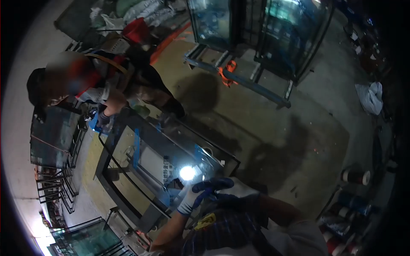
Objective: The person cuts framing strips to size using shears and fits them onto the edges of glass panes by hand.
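Note:
My left hand (191,199) and my right hand (237,188) meet close in front of my chest, both in white gloves with blue-coated fingers. Their fingers are bent and pressed together; whatever they hold, if anything, is hidden and too dark to name. Just beyond them lies a large dark-framed window or door panel (145,121) with glass, blue strips and printed lettering on it. A bright glare (187,173) shines on its near corner, beside my left hand. Neither hand visibly touches the panel.
Across the panel a co-worker (111,81) bends over its far end, a gloved hand (103,118) near a blue item. Glass sheets (294,38) stand on a metal rack (239,79) with an orange strap. More glass (92,239) leans at lower left; spools (355,176) lie at right.

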`<state>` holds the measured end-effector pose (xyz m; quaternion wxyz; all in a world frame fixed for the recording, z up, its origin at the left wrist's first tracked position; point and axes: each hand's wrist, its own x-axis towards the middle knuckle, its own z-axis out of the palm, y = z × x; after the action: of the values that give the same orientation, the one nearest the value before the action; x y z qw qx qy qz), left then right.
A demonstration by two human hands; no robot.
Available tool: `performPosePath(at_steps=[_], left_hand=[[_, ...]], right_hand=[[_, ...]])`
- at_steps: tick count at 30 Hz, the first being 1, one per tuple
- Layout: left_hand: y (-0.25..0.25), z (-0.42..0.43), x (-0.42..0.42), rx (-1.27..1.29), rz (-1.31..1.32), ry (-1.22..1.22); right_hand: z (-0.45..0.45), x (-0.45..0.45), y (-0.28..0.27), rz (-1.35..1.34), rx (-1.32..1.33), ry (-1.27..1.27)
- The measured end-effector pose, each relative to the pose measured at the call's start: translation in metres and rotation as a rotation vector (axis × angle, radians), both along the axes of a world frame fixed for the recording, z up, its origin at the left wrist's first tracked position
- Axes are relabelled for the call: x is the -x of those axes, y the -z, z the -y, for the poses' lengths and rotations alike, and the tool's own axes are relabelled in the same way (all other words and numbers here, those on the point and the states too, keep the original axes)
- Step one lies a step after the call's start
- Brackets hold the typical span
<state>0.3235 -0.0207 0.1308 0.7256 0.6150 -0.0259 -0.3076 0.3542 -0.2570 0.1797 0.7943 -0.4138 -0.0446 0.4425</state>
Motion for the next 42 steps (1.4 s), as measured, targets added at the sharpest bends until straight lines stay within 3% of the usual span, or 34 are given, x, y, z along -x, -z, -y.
performPosePath(at_steps=[1,2,6,8,9,10,12,14,16,17,20,25,32,35,42], left_hand=[[0.004,0.002,0.002,-0.022,0.016,0.002],[0.001,0.010,0.000,0.062,-0.013,0.037],[0.030,0.036,0.000,-0.134,-0.223,0.063],[0.071,0.025,-0.011,-0.503,0.211,0.150],[0.057,0.039,-0.046,-0.650,0.238,0.288],[0.044,0.057,-0.079,-0.727,0.538,0.332],[0.065,0.075,-0.132,-0.901,0.941,0.404],[0.081,0.095,-0.173,-1.026,1.021,0.695],[0.106,0.106,-0.201,-1.110,0.923,1.054],[0.130,0.103,-0.204,-1.042,0.973,1.039],[0.147,0.115,-0.211,-1.296,0.405,1.344],[0.124,0.113,-0.197,-1.163,0.731,1.161],[0.109,0.128,-0.204,-1.220,0.559,1.311],[0.105,0.125,-0.198,-1.158,0.688,1.216],[0.137,0.114,-0.199,-1.138,0.678,1.230]], right_hand=[[0.008,0.000,-0.024,-0.096,-0.073,0.000],[0.009,0.013,0.005,-0.083,-0.092,0.039],[0.026,0.045,0.087,-0.040,0.013,0.258],[0.037,0.054,0.115,0.013,0.190,0.417],[0.045,0.058,0.130,0.074,0.361,0.493],[0.055,0.059,0.146,0.136,0.534,0.562],[0.069,0.059,0.180,0.176,0.799,0.655],[0.083,0.051,0.212,0.139,0.986,0.714],[0.081,0.040,0.230,0.110,1.053,0.705],[0.077,0.035,0.236,0.096,1.085,0.697],[0.064,0.023,0.244,0.082,1.154,0.589],[0.043,0.008,0.247,0.057,1.289,0.299],[0.031,0.003,0.262,0.146,1.336,0.169],[0.029,0.002,0.263,0.163,1.345,0.237],[0.032,-0.012,0.239,0.100,1.372,0.152]])
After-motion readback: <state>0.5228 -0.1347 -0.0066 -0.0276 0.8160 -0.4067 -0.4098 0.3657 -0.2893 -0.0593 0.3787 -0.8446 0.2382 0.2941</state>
